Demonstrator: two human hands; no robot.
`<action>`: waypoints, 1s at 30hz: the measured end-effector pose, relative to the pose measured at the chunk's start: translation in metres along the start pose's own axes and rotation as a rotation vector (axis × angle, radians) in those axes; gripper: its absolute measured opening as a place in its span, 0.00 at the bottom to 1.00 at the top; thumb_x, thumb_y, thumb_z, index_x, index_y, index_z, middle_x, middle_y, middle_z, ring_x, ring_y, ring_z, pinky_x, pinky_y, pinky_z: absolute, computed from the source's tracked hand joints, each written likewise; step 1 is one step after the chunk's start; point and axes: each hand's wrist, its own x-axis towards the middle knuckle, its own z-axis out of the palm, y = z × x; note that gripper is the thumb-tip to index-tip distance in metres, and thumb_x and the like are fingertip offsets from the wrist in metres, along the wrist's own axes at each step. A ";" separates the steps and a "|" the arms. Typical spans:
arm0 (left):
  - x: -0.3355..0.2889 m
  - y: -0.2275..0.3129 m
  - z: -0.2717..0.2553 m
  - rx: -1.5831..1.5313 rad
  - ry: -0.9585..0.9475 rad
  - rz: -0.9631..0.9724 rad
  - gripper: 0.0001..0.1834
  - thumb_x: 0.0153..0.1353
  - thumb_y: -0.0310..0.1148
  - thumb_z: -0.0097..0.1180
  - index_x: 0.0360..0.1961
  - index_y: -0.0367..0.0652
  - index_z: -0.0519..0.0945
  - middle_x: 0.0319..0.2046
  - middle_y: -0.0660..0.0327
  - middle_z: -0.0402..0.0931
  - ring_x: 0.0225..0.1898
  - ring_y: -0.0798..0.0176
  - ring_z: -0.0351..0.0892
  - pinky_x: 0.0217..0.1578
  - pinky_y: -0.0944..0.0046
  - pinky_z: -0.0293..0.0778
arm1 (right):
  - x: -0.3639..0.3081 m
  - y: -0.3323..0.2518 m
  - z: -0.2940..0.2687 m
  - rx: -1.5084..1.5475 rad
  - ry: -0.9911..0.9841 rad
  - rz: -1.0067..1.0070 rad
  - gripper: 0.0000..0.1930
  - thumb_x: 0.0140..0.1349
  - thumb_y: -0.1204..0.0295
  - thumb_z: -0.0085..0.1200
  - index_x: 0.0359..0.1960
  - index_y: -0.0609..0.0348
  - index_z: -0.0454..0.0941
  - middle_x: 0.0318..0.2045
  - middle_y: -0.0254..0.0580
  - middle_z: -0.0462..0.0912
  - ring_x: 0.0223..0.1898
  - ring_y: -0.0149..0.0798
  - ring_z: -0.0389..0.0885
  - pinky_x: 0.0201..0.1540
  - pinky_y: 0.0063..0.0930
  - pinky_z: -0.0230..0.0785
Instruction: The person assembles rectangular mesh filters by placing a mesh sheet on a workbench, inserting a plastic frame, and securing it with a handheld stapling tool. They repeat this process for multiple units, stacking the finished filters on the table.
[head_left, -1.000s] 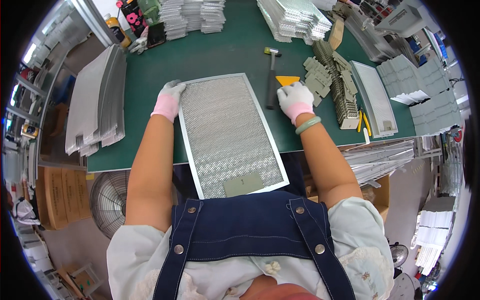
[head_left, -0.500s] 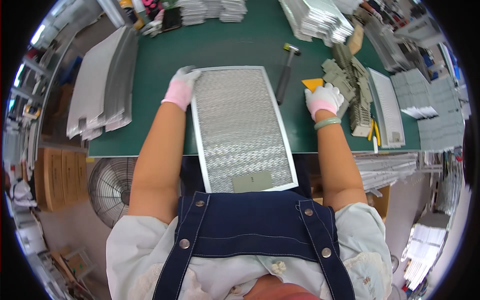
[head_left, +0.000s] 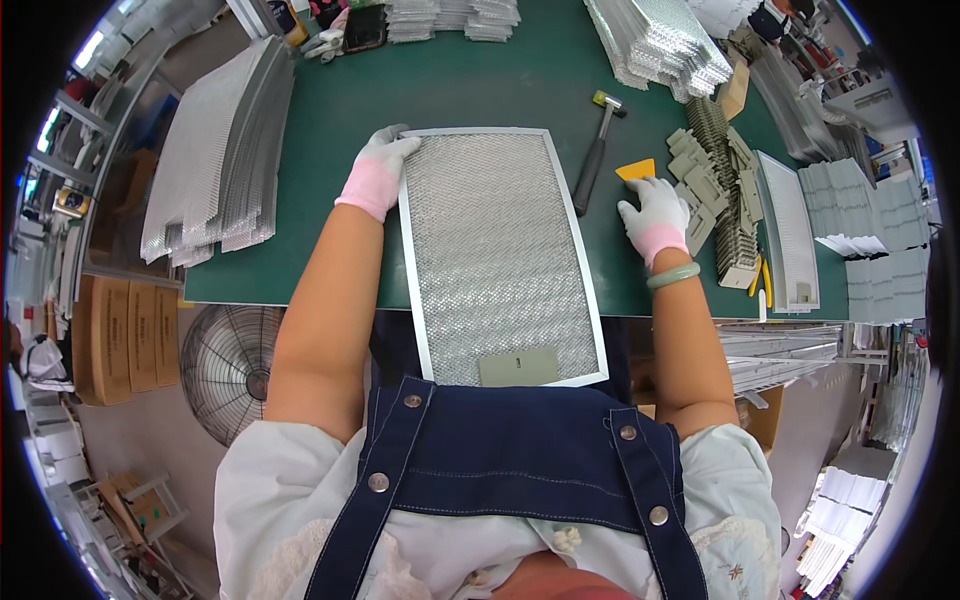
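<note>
A white-framed metal mesh filter panel (head_left: 500,250) lies in front of me, its near end over the table edge against my apron. My left hand (head_left: 378,172), in a white glove with a pink cuff, is closed on its far left corner. A grey-green plate (head_left: 518,367) sits at the panel's near end. Right of the panel, my gloved right hand (head_left: 657,218) is low over the table, thumb spread from the fingers. Its fingertips are at the near edge of a yellow triangular piece (head_left: 636,169); whether they touch it I cannot tell.
A mallet (head_left: 597,155) lies between panel and right hand. Grey-green plates (head_left: 695,170) and a long row of them (head_left: 737,240) lie further right, beside yellow-handled pliers (head_left: 766,280). Mesh sheets (head_left: 215,150) are stacked at left, more (head_left: 655,40) at the back.
My right hand has drawn back slightly from the yellow piece, its thumb now spread. My left hand stays on the panel's corner. The whole view has shifted a little.
</note>
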 end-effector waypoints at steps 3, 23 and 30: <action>-0.009 0.012 0.003 -0.106 -0.009 -0.071 0.32 0.62 0.32 0.58 0.64 0.26 0.65 0.56 0.43 0.74 0.56 0.55 0.77 0.56 0.64 0.72 | 0.001 -0.006 -0.005 -0.021 -0.021 0.207 0.25 0.60 0.56 0.56 0.59 0.47 0.74 0.51 0.41 0.80 0.54 0.46 0.79 0.57 0.44 0.69; 0.004 -0.003 -0.001 -0.180 -0.004 -0.016 0.32 0.62 0.29 0.57 0.65 0.25 0.64 0.56 0.44 0.73 0.57 0.55 0.74 0.58 0.63 0.70 | 0.027 0.025 0.003 0.577 -0.284 0.070 0.20 0.60 0.60 0.59 0.44 0.66 0.78 0.42 0.57 0.84 0.47 0.56 0.82 0.51 0.39 0.73; 0.006 0.001 0.003 -0.163 -0.004 0.003 0.33 0.62 0.30 0.57 0.65 0.24 0.64 0.56 0.43 0.73 0.57 0.54 0.74 0.59 0.63 0.69 | 0.009 -0.065 -0.029 0.242 -0.228 0.013 0.20 0.65 0.57 0.47 0.45 0.62 0.78 0.45 0.58 0.83 0.49 0.58 0.81 0.52 0.47 0.72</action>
